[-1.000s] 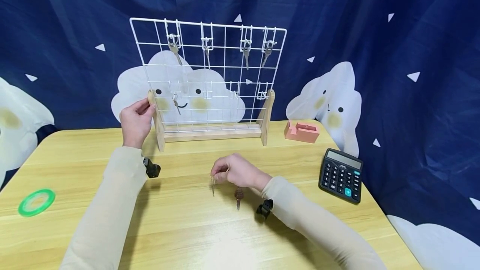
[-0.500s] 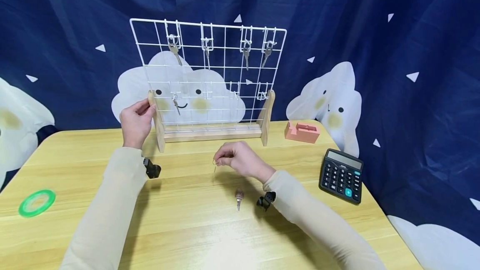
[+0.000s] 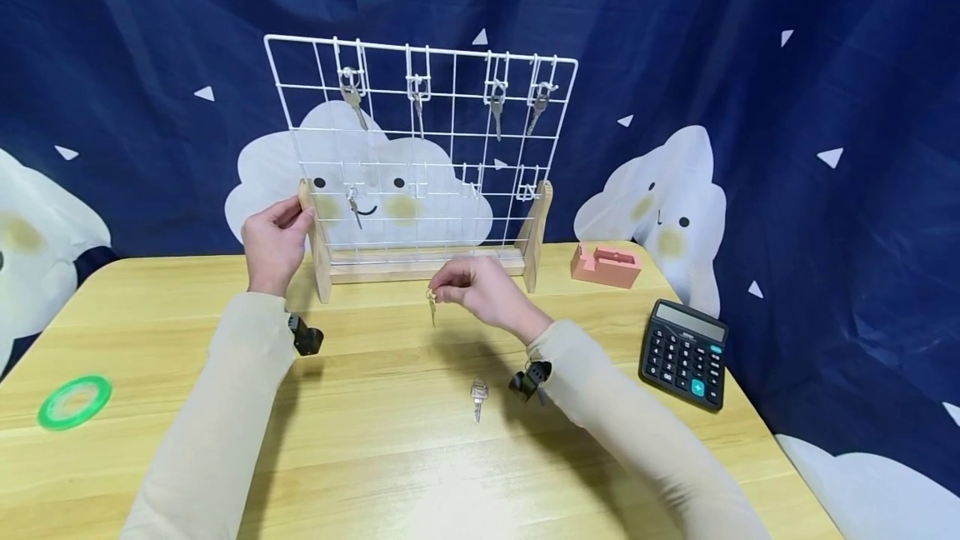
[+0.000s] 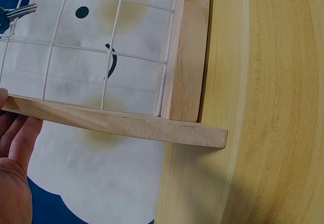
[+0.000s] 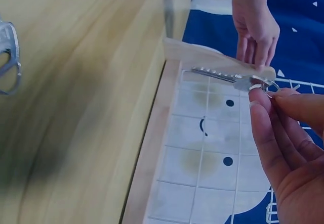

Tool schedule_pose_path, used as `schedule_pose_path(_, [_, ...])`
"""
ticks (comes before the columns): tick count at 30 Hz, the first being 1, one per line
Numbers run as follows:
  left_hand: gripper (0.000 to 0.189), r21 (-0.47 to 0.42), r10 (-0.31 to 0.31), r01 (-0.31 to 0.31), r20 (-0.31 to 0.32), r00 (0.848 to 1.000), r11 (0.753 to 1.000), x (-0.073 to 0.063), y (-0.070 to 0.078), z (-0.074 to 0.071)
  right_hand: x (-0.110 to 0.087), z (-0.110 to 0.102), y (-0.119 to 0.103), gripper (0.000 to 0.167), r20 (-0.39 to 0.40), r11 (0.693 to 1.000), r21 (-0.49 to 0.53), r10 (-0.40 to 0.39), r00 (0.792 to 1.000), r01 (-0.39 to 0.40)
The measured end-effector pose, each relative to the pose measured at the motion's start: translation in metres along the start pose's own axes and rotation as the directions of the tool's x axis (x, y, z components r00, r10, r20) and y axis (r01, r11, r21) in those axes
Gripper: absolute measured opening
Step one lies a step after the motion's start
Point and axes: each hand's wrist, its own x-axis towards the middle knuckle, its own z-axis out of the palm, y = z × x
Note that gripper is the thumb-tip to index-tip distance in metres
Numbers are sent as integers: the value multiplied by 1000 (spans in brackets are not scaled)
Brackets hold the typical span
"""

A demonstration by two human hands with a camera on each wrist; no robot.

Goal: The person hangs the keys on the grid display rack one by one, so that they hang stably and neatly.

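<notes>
My left hand (image 3: 274, 244) grips the left wooden upright (image 3: 318, 252) of a stand that holds a white wire grid (image 3: 452, 136). In the right wrist view, my right hand (image 5: 291, 148) pinches a metal key (image 5: 223, 76) by its ring between thumb and fingertips. The key's toothed blade hangs down, above the table and just in front of the stand's base bar (image 3: 375, 275). Hooks on the grid's top row carry several keys, among them a leftmost key (image 3: 352, 98). One more key (image 3: 356, 208) hangs on a lower left hook. Another key (image 3: 478, 401) lies flat on the table.
A pink tape-dispenser-like block (image 3: 606, 266) sits right of the stand, with a black calculator (image 3: 684, 354) nearer the table's right edge. On the left lies a green ring (image 3: 74, 402). Behind the table hangs a dark blue cloud-print curtain (image 3: 675, 23).
My right hand has lifted the key and carried it away from me toward the stand, uncovering the key on the table. My left hand keeps its grip on the upright.
</notes>
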Motion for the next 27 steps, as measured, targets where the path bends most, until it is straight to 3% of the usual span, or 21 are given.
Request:
schedule_pose_path(10, [33, 4, -4, 4, -1, 1000, 1000, -1, 0, 1, 13, -9, -5, 7, -40, 1000, 7, -9, 999, 9])
schedule_pose_path(18, [31, 18, 52, -51, -29, 998, 999, 1, -4, 1, 25, -14, -12, 7, -80, 1000, 5, 12, 997, -12])
schedule_pose_path(27, [32, 17, 36, -35, -22, 999, 999, -1, -2, 1, 42, -21, -23, 7, -138, 999, 31, 21, 990, -17])
